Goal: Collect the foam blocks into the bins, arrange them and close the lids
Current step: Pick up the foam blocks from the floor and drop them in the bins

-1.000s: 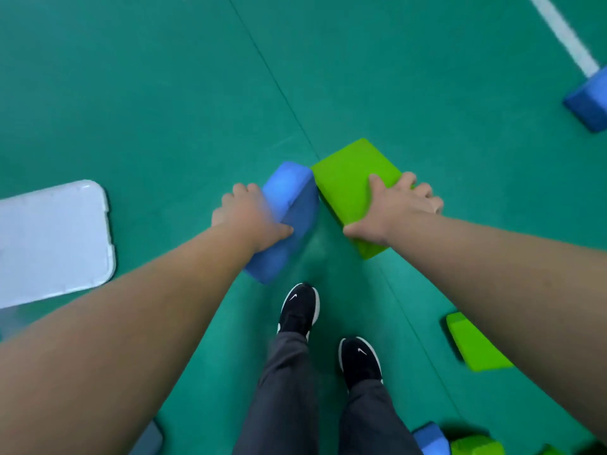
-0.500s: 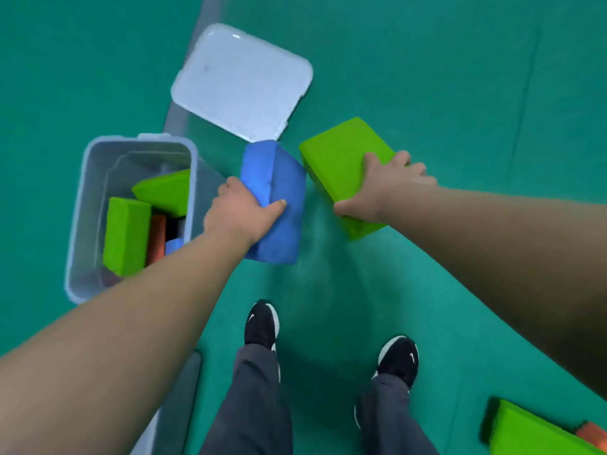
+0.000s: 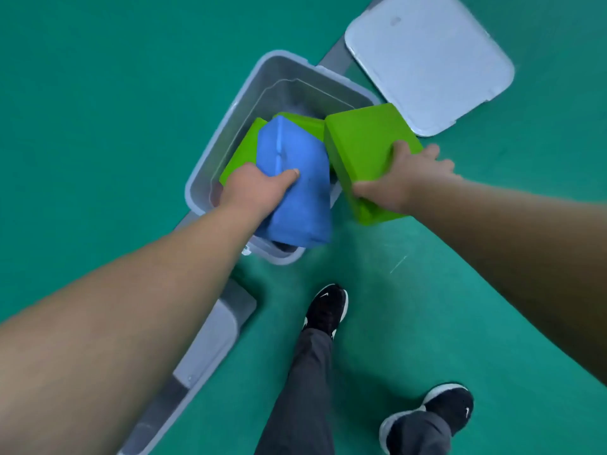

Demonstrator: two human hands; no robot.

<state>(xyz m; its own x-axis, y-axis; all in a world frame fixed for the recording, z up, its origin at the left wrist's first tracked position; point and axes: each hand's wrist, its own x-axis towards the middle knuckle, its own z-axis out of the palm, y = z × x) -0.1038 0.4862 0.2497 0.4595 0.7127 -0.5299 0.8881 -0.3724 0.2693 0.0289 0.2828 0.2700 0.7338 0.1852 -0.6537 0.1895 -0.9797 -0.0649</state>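
The left hand (image 3: 253, 188) is gripping a blue block (image 3: 295, 178) over the bin (image 3: 230, 126). The right hand (image 3: 402, 178) is clutching a green block (image 3: 361, 142) beside it, the lid (image 3: 427, 60) lying beyond.

Your blue block (image 3: 295, 188) covers most of bin (image 3: 230, 126) interior; green blocks (image 3: 241, 152) beneath only partly visible. Near bin rim hidden behind your left forearm. Second grey bin (image 3: 210, 339) cut off by bottom edge, contents unreadable.

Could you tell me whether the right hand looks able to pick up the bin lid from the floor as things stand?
Probably not yet. The right hand is shut on a green foam block, so it has no free grip. The bin lid itself lies bare on the floor just beyond the block, with nothing on it.
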